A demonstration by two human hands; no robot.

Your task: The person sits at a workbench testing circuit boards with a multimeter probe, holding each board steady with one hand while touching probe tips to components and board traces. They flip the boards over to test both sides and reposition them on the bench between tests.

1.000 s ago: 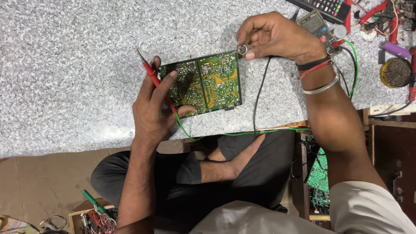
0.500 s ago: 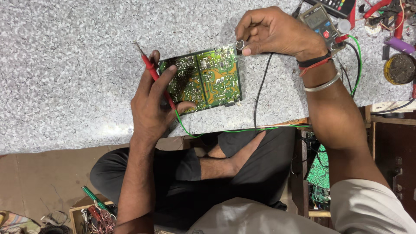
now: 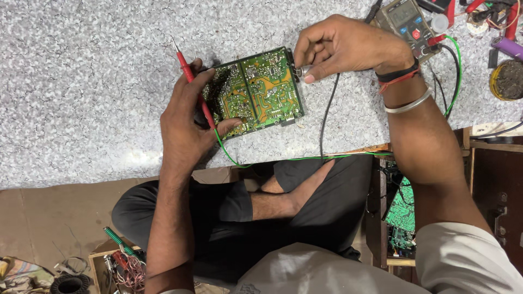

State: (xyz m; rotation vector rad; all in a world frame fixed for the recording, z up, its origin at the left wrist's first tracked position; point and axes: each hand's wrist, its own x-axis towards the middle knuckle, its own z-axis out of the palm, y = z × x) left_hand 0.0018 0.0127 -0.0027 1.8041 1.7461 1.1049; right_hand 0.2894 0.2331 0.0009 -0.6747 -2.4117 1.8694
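Resting on the speckled counter [image 3: 81, 98], the left hand [image 3: 188, 122] is closed around a red probe [image 3: 188, 71] and steadies the green circuit board [image 3: 256, 90], which now lies slightly more tilted than a second ago. At its right edge, the right hand [image 3: 343, 46] pinches a small metal part [image 3: 301, 71]; a meter [image 3: 406, 19] lies beyond.

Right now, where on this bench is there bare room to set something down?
The speckled benchtop is bare all along the far-left side, from the red probe in the left hand outward. A narrower bare strip lies between the board and the near edge. The far-right corner is crowded: meter, leads, round tin.
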